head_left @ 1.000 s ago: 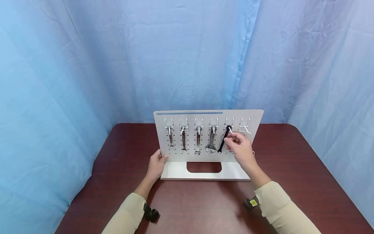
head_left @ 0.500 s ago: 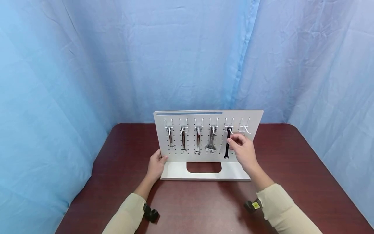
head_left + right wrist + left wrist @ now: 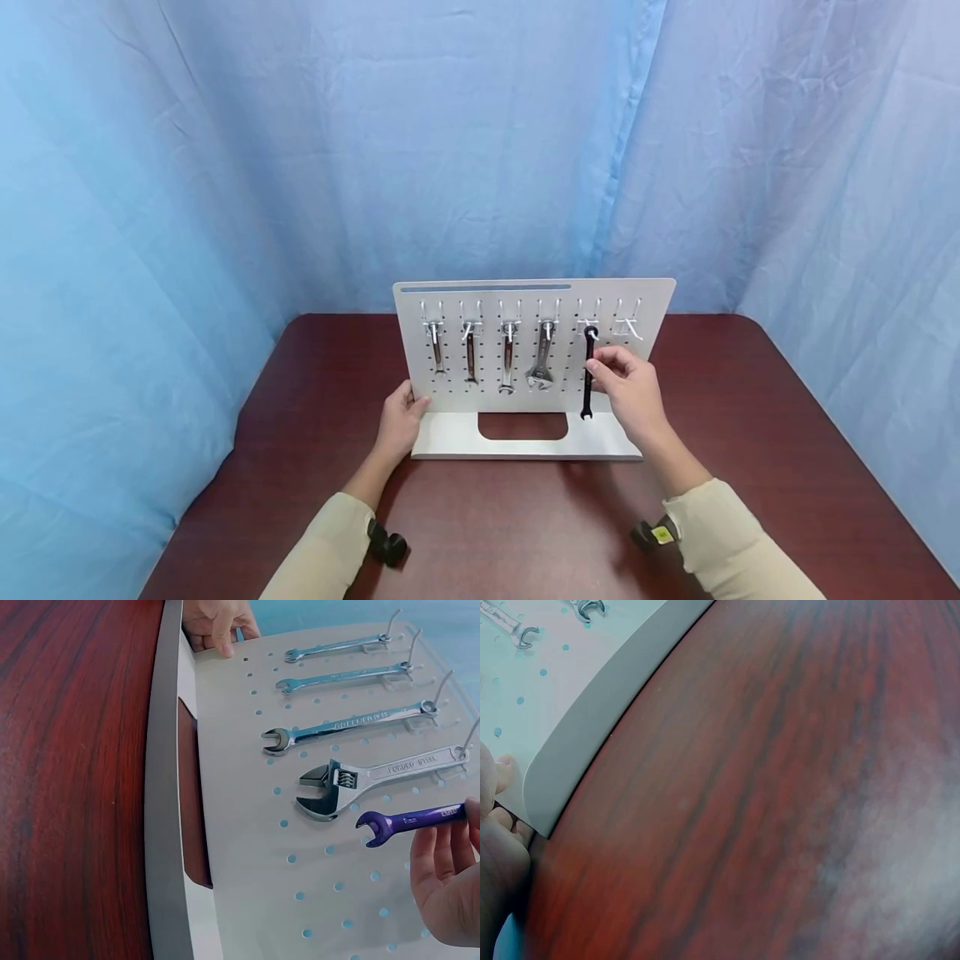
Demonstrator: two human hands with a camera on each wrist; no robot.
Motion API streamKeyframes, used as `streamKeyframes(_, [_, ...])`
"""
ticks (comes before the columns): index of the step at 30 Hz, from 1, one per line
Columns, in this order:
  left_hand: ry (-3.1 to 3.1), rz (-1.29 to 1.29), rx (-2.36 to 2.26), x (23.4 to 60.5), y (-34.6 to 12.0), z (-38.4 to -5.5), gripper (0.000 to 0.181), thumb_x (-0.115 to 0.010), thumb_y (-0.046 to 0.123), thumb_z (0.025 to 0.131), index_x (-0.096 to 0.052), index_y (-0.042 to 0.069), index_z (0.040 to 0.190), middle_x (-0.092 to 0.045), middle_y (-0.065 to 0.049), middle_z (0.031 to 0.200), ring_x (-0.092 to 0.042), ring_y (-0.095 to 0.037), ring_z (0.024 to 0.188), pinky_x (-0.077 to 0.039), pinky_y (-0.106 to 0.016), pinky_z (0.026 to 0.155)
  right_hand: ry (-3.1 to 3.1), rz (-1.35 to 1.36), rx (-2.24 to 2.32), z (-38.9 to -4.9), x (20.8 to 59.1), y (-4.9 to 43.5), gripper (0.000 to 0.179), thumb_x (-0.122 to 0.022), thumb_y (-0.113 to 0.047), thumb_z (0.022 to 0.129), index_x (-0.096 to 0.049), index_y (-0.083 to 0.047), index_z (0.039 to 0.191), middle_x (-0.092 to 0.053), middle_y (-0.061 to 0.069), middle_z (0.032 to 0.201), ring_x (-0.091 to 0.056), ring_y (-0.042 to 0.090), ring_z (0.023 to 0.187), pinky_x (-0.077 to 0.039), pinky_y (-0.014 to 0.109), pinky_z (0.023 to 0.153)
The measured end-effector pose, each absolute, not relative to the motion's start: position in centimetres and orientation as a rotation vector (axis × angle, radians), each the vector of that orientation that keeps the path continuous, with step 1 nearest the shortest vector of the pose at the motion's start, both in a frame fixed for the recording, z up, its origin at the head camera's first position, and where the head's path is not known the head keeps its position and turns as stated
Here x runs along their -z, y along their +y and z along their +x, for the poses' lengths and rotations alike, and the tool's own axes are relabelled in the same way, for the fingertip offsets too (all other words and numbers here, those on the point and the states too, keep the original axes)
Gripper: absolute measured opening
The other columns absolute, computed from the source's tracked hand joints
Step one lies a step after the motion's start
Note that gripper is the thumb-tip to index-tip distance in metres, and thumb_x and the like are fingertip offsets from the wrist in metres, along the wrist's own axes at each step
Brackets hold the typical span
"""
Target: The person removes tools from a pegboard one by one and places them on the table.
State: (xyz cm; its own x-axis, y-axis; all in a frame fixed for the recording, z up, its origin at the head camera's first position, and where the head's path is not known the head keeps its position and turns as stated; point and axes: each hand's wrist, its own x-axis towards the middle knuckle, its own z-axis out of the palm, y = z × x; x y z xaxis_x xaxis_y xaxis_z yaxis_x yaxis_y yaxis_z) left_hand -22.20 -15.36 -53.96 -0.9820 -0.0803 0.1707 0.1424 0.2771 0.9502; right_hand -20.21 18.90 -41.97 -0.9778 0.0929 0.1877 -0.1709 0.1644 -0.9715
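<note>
My right hand (image 3: pixel 633 392) pinches a dark combination wrench (image 3: pixel 588 379) between thumb and fingers partway along its shaft. The wrench hangs nearly upright, open end down, and its ring end overlaps the tip of a white hook in the head view. In the right wrist view the same wrench (image 3: pixel 409 820) looks purple; its ring end is out of frame. My left hand (image 3: pixel 399 421) grips the lower left edge of a white pegboard (image 3: pixel 480 400), thumb in front. To the left of the dark wrench hangs a silver adjustable wrench (image 3: pixel 337 787) on its own hook.
Three silver combination wrenches, among them the one beside the adjustable wrench (image 3: pixel 508 362), hang farther left. A bare hook (image 3: pixel 630 327) is at the board's far right. The board's base (image 3: pixel 450 437) stands on a dark red table (image 3: pixel 495 517), with blue curtains (image 3: pixel 465 150) around it.
The dark wrench has swung from slanting to nearly upright and shifted lower, toward the hook's tip. My right hand moved slightly right and down with it. The left hand stayed put.
</note>
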Motion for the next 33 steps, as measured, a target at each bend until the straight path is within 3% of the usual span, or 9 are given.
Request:
streamKeyframes(9, [-2.365, -0.046, 1.783, 54.0, -15.4, -22.3, 0.006, -0.060, 0.000, 0.099, -0.058, 0.000, 0.105, -0.039, -0.002, 0.072, -0.036, -0.015, 0.062, -0.035, -0.024, 0.056, -2.244, 0.069, -1.914, -19.3, 41.5, 18.9, 0.023, -0.066, -0.008, 0.098, -0.062, 0.012, 0.108, -0.065, 0.003, 0.095, -0.063, 0.005, 0.082, -0.057, 0.024, 0.074])
streamKeyframes(15, [-2.379, -0.026, 1.775, 53.4, -15.2, -22.1, 0.014, -0.060, -0.002, 0.099, -0.048, -0.002, 0.091, -0.035, -0.004, 0.071, -0.034, -0.011, 0.060, -0.033, -0.023, 0.056, -2.228, 0.099, -1.915, -18.9, 41.3, 18.9, 0.021, -0.066, -0.006, 0.098, -0.062, 0.013, 0.106, -0.068, 0.008, 0.094, -0.063, 0.004, 0.079, -0.057, 0.023, 0.072])
streamKeyframes(19, [-2.390, 0.000, 1.783, 53.2, -15.1, -22.2, 0.018, -0.060, -0.002, 0.099, -0.046, -0.004, 0.089, -0.034, -0.005, 0.071, -0.034, -0.010, 0.060, -0.033, -0.023, 0.056, -2.218, 0.115, -1.914, -18.7, 41.2, 18.9, 0.020, -0.065, -0.005, 0.098, -0.061, 0.014, 0.106, -0.066, 0.001, 0.090, -0.062, 0.003, 0.078, -0.057, 0.023, 0.071])
streamKeyframes(26, [-2.347, -0.042, 1.781, 53.9, -15.3, -22.3, 0.026, -0.062, 0.000, 0.098, -0.041, 0.004, 0.083, -0.033, -0.002, 0.070, -0.034, -0.013, 0.061, -0.032, -0.024, 0.056, -2.208, 0.124, -1.915, -17.9, 40.6, 19.0, 0.018, -0.065, -0.002, 0.097, -0.061, 0.014, 0.105, -0.065, -0.001, 0.088, -0.063, 0.004, 0.077, -0.057, 0.023, 0.072])
streamKeyframes(33, [-2.349, -0.036, 1.775, 53.8, -15.3, -22.3, 0.026, -0.062, -0.002, 0.098, -0.041, 0.005, 0.082, -0.033, -0.002, 0.069, -0.034, -0.014, 0.061, -0.032, -0.023, 0.055, -2.206, 0.130, -1.909, -16.9, 40.2, 19.3, 0.019, -0.065, -0.002, 0.097, -0.061, 0.015, 0.104, -0.064, -0.005, 0.084, -0.064, 0.004, 0.075, -0.057, 0.023, 0.071])
